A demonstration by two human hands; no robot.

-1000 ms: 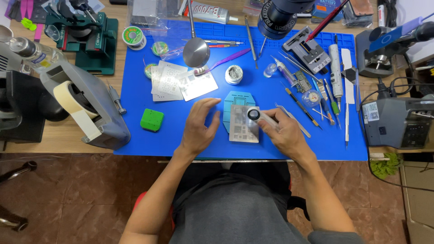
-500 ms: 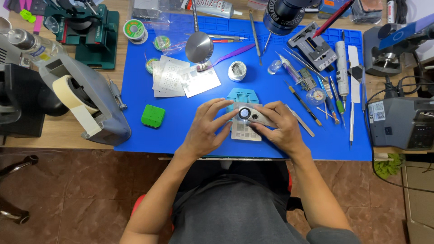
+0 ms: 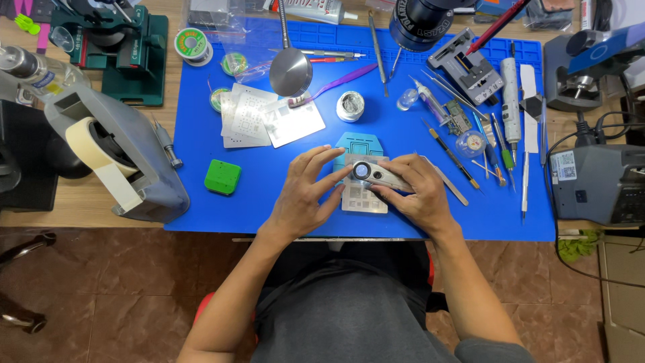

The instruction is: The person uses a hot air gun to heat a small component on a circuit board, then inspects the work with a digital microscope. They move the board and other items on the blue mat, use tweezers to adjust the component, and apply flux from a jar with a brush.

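My right hand (image 3: 415,195) holds a small silver loupe (image 3: 373,173) with a round lens, laid flat over a square metal stencil plate (image 3: 363,198). My left hand (image 3: 308,193) rests beside it, fingers spread, with the fingertips touching the loupe's lens end and the plate's left edge. The plate lies on a light blue fixture (image 3: 357,142) near the front of the blue work mat (image 3: 201,134).
Metal stencils (image 3: 269,121), a green block (image 3: 223,177), a solder tin (image 3: 350,106), tweezers and screwdrivers (image 3: 497,134) lie on the mat. A grey tape dispenser (image 3: 114,151) stands left, a grey station (image 3: 598,185) right, a microscope lens (image 3: 420,23) above.
The loupe has been turned from upright to lying flat across the plate. Both hands have closed in around it, the left one now touching the lens end.
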